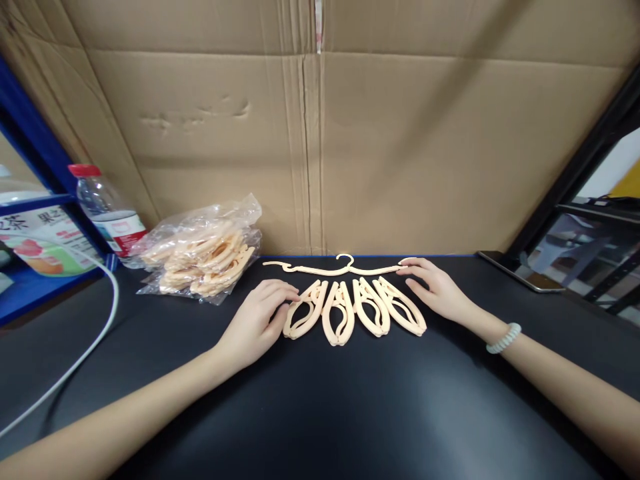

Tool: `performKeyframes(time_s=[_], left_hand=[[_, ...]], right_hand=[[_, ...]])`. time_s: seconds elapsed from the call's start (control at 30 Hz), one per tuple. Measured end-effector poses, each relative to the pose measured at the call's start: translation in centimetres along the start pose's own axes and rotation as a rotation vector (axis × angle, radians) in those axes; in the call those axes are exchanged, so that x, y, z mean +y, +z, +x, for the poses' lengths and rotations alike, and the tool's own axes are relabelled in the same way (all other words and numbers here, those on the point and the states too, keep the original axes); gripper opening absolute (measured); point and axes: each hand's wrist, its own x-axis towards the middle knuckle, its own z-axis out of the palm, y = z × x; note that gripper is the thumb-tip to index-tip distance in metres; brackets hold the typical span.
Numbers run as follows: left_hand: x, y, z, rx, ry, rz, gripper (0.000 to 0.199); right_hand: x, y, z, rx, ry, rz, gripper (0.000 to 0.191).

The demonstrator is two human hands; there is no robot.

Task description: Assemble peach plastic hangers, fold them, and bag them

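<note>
Several folded cream plastic clothes hangers (338, 317) lie fanned out in a row on the black table (350, 407). Behind them is an unfolded hanger (320, 271), flat, its hook pointing at the cardboard. My left hand (261, 319) rests at the left end of the row, loosely curved and open, its fingertips at the leftmost folded hanger (303, 310). On the other side, my right hand (434, 288) has its fingers stretched out and apart, with fingertips at the right end of the unfolded hanger. Whether they press on it is hard to see. A pale coiled band circles my right wrist.
A clear plastic bag (205, 250) of folded hangers lies at the left, by a red-capped bottle (113, 217). A white cable (107, 320) curves along the left side. Cardboard (400, 153) walls off the back. A phone-like flat object (520, 271) lies at the back right.
</note>
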Motion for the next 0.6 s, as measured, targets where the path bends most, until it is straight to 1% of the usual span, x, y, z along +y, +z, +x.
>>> performKeyframes(time_s=[0.2,0.4,0.6], left_hand=[[0.1,0.0,-0.1,-0.012,0.015,0.005,0.024],[0.2,0.1,-0.1,-0.02,0.032,0.004,0.023],[0.4,0.3,0.2,-0.032,0.044,0.007,0.023]], right_hand=[[-0.2,-0.5,0.1,0.005,0.03,-0.016,0.026],[0.8,-0.4,0.4,0.02,0.028,-0.044,0.028],[2.0,0.9,0.7,-0.101,0.003,-0.088,0.038]])
